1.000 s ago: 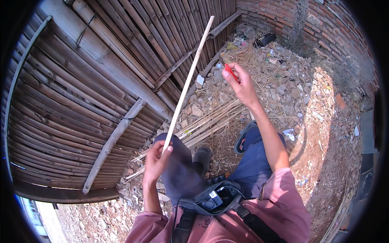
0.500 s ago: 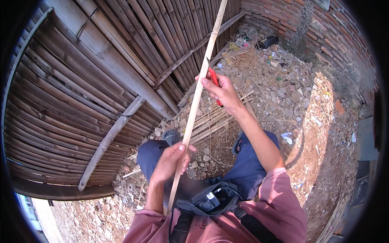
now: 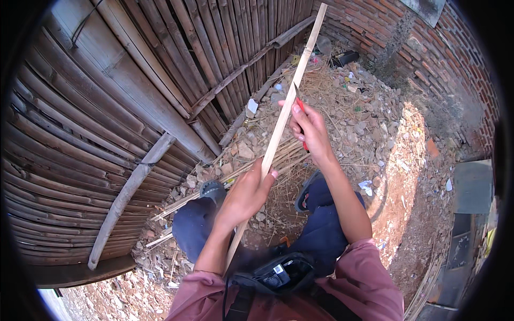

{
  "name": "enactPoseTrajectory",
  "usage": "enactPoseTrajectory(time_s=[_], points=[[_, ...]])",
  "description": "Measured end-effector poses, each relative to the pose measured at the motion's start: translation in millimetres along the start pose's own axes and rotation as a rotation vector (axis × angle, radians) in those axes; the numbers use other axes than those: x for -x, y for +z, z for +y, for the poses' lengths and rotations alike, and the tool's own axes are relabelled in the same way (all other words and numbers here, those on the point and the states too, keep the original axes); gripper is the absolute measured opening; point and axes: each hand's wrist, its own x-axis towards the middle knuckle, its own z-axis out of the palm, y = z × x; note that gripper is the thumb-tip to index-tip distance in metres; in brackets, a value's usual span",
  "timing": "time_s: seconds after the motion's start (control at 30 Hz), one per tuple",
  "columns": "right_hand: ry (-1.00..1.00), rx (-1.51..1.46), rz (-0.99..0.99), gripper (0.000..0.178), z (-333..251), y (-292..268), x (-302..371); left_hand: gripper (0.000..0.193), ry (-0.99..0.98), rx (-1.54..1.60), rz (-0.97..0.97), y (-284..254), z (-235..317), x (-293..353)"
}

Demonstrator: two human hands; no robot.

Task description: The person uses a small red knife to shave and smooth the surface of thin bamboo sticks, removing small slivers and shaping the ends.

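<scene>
A long pale bamboo strip [image 3: 282, 124] slants from my lap up to the far right. My left hand [image 3: 247, 193] is wrapped around its lower half, the strip passing under the palm. Farther up, my right hand [image 3: 309, 124] grips a red-handled knife [image 3: 301, 105], probably a cutter, and its fingers also touch the strip. The dark blade lies against the strip's right side, just above those fingers. Most of the knife's handle is hidden in the hand.
A bamboo slat wall [image 3: 69, 176] rises on the left and a brick wall [image 3: 369, 37] at the far right. Several bamboo strips [image 3: 289, 152] lie on the rubble between my feet. An open black bag [image 3: 284, 272] rests at my waist.
My left hand has slid up the strip and now covers it from above. The strip's far end has come into view, and my right hand with the knife sits slightly farther right.
</scene>
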Motion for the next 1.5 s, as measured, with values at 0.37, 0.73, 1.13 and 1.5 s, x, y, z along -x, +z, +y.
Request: enactPoseTrajectory(time_s=[0.37,0.73,1.13,1.5], points=[[-0.325,0.909,-0.177,0.031,10.7,23.2,37.6,0.028,-0.003,0.418,0.144,-1.5,-31.7,-2.3],[-0.460,0.933,-0.357,0.029,23.3,39.0,37.2,0.029,0.061,0.437,0.276,-10.3,-39.9,4.9],[-0.428,0.842,-0.369,0.030,32.3,45.8,37.7,0.035,0.029,0.330,0.290,-15.9,-42.3,9.5],[-0.410,0.888,-0.312,0.028,31.5,48.0,42.7,0.027,0.037,0.343,0.293,-7.8,-51.3,5.8]])
